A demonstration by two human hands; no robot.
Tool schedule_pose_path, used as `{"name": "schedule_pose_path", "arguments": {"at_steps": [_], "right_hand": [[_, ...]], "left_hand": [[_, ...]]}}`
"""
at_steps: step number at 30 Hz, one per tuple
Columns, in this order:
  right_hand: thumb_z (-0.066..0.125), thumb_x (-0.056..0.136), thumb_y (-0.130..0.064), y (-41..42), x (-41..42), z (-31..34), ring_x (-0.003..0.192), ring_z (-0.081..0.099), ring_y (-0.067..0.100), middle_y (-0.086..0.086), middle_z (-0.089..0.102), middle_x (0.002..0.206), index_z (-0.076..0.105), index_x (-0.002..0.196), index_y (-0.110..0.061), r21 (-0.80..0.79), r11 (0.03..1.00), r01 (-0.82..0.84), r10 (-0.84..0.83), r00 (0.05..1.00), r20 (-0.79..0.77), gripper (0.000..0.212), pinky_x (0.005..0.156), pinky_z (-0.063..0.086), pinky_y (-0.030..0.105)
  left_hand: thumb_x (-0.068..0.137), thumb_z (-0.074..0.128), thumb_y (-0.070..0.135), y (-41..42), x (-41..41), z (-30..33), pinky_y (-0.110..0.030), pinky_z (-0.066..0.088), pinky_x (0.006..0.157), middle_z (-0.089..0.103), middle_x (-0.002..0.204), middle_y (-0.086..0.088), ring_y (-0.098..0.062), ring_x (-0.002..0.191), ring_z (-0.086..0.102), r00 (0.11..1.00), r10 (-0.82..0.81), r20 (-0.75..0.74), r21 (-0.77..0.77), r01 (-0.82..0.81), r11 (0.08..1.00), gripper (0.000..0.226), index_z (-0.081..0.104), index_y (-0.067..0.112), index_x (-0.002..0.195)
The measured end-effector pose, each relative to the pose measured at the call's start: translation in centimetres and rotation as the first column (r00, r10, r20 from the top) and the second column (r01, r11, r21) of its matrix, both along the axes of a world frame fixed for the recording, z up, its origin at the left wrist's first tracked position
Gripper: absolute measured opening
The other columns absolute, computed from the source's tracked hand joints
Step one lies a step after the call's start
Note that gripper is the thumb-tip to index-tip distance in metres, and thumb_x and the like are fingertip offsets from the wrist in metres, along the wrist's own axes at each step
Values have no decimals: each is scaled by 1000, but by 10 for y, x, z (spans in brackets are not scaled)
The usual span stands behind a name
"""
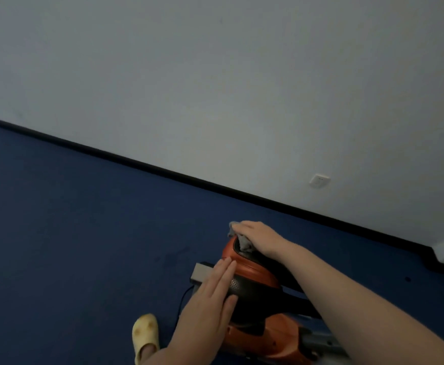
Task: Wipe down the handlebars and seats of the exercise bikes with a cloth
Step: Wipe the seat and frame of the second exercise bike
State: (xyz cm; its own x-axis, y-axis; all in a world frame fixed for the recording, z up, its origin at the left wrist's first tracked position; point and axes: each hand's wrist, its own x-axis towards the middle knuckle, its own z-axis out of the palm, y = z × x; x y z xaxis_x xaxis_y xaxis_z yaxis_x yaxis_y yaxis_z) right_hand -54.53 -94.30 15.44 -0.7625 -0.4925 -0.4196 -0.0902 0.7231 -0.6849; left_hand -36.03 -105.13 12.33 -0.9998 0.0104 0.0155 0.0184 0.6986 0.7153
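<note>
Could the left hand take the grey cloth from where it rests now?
Probably not directly: the right hand lies over the cloth at the seat's far end. The left hand rests flat on the near side.

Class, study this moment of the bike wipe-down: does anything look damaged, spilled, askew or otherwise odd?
Nothing stands out. The right hand presses a grey cloth on the orange-and-black bike seat, the left hand lies flat against its side, and the dark blue floor shows no spill.
</note>
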Motion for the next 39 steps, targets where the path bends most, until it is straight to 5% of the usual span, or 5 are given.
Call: {"name": "schedule_pose_path", "arguments": {"at_steps": [4,18,28,32,39], "right_hand": [[33,96,-61,43,26,-12,122,49,6,-19,53,132,43,138,-40,-45,999,-18,10,985,-172,48,104,38,33],[30,101,-52,48,66,-2,138,25,3,-22,23,154,21,149,-43,137,984,-116,167,870,-463,50,107,36,33],[13,102,-48,27,69,-12,109,58,22,-1,58,127,42,136,-29,338,868,365,-138,830,-541,49,91,45,39],[19,100,-52,51,117,-19,142,30,11,-9,27,158,14,153,-38,264,939,221,-5,775,-632,55,115,17,30],[-5,94,-63,84,115,-11,110,58,8,-17,63,118,55,133,-34,408,782,471,-186,802,-568,77,101,37,30]], "left_hand": [[103,33,38,-1,-1,-6,-12,29,108,-22,142,47,22,135,-1,1000,-7,-11,-1,7,1000,57,-7,56,139],[95,21,55,-5,-2,-12,-12,18,111,-12,146,45,24,134,-5,999,-25,-27,-15,25,1000,50,-2,56,140],[91,37,44,-14,-34,-6,-22,40,94,37,124,35,1,119,43,978,124,-168,136,-102,986,33,44,49,123],[101,41,28,-17,-74,4,-20,27,108,30,140,31,9,132,26,989,44,-142,75,-34,997,35,43,44,132],[83,-7,72,-17,-111,9,-15,-6,115,8,149,32,10,142,-4,905,-422,-59,-227,399,888,76,26,44,145]]}}
